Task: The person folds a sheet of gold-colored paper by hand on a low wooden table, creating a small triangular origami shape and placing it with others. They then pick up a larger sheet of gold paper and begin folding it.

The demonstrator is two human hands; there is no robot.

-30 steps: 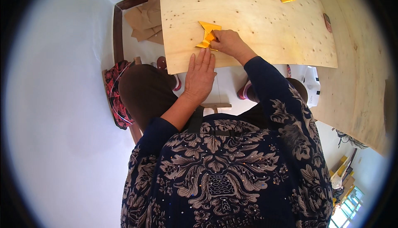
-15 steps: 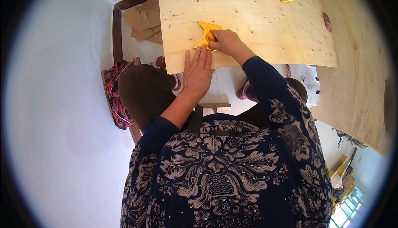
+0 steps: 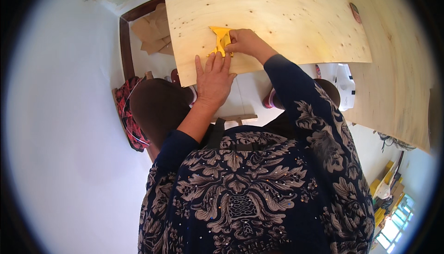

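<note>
The right hand (image 3: 245, 42) pinches gold paper (image 3: 221, 35) the flat left hand (image 3: 213, 82) pins; uneven pulling could tear it.

Folded piece (image 3: 222, 35) is gleaming like glossy gold foil paper. Tabletop (image 3: 296, 32) is showing knotty, matt, pale wood.

L hand (image 3: 215, 83) flat, R hand (image 3: 244, 42) curled; both fwd, close tog.
L: palm dn, fingers extended fwd, pinky (image 3: 198, 63) splayed out L, L thumb (image 3: 232, 75) along R side; L forearm (image 3: 198, 121) angled fwd & slightly R. R: slightly further fwd, fingers bent, R thumb (image 3: 231, 48) nearer the body, tips pointing L, pinch unclear; R arm (image 3: 296, 83) reaching fwd-L.
</note>
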